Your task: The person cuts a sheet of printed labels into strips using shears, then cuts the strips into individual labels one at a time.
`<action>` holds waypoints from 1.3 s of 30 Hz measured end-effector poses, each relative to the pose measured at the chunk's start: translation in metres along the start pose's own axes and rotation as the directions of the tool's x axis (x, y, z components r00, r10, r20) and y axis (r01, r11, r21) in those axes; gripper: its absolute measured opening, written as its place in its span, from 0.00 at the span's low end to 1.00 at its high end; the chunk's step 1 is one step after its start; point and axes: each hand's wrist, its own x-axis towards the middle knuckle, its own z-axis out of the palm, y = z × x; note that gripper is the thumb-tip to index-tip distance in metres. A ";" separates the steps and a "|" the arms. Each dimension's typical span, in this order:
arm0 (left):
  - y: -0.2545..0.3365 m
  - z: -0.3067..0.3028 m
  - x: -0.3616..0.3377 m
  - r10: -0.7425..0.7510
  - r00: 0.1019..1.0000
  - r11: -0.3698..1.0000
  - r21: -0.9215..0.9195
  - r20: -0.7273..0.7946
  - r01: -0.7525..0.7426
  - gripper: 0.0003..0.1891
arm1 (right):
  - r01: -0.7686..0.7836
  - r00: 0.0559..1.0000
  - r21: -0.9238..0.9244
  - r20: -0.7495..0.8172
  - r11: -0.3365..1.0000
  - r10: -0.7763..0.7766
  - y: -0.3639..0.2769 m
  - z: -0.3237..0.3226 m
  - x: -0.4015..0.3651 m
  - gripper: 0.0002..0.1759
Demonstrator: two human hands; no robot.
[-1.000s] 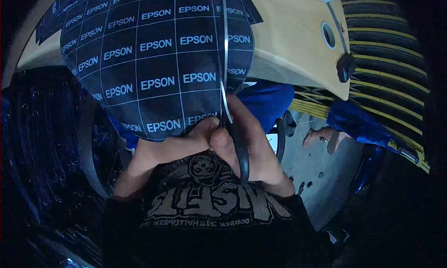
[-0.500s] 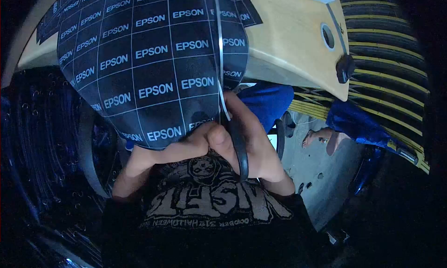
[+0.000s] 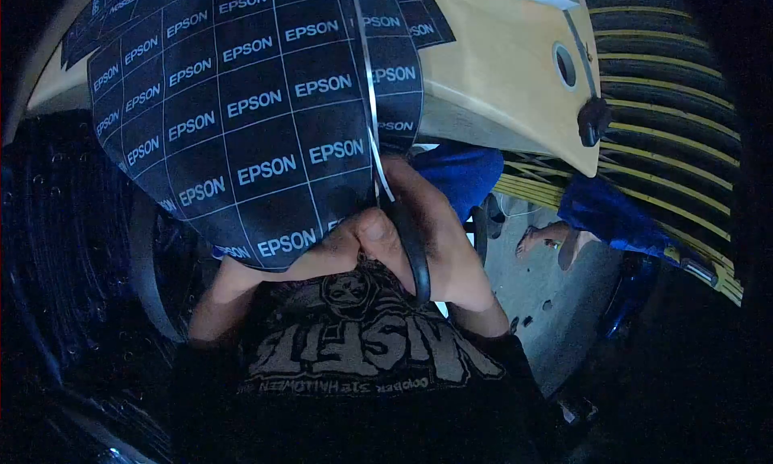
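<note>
A large dark sheet [image 3: 254,101] printed with EPSON in a grid hangs over the table edge and bulges towards my body. My left hand [image 3: 322,258] is closed at its lower edge, fingers partly hidden beneath it. My right hand [image 3: 439,242] is closed beside it, around a black curved handle [image 3: 418,258]. A long, thin shiny strip [image 3: 369,85] runs down the sheet's right side to the hands. Whether strip and handle are one piece, I cannot tell. The two hands meet near the thumb at the centre.
A pale wooden table [image 3: 507,85] with a round hole carries a dark object [image 3: 594,122] at its right corner. Yellow-edged slats [image 3: 660,69] stand beyond. Another person's blue-clothed leg [image 3: 612,214] and bare feet show on the right. Dark hanging material [image 3: 72,246] fills the left.
The sheet's lower part has shifted slightly down and the strip slightly left. Both hands stay together, with the same hold.
</note>
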 end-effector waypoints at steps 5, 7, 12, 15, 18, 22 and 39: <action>-0.009 -0.001 0.007 -0.065 0.998 0.993 -0.097 0.021 0.067 0.15 | -0.004 1.000 -0.064 0.006 0.998 0.005 0.000 -0.004 0.002 0.28; 0.005 -0.004 0.003 -0.016 0.998 0.997 0.080 0.067 0.011 0.16 | -0.003 1.000 -0.013 0.001 1.000 0.003 -0.002 -0.003 0.002 0.27; -0.041 -0.007 0.020 -0.007 1.000 0.929 0.370 0.016 0.000 0.23 | 0.048 0.999 0.045 -0.023 0.998 -0.047 0.000 0.004 0.005 0.24; -0.043 -0.009 0.015 0.059 0.998 0.935 0.347 0.037 -0.068 0.25 | 0.040 0.999 -0.060 0.000 0.997 -0.040 0.002 -0.001 0.005 0.26; 0.001 0.000 -0.005 -0.043 0.999 0.935 0.354 0.032 0.029 0.28 | 0.026 1.000 -0.001 -0.006 1.000 -0.026 -0.001 -0.001 0.006 0.27; 0.007 -0.003 -0.021 0.219 0.932 0.333 0.876 0.289 -0.350 0.31 | 0.174 0.983 -0.035 -0.057 0.984 -0.176 0.003 0.001 0.011 0.29; -0.005 -0.002 -0.009 -0.034 0.975 0.943 0.331 0.218 -0.041 0.33 | 0.024 1.000 0.003 0.014 1.000 -0.024 -0.002 -0.005 0.012 0.29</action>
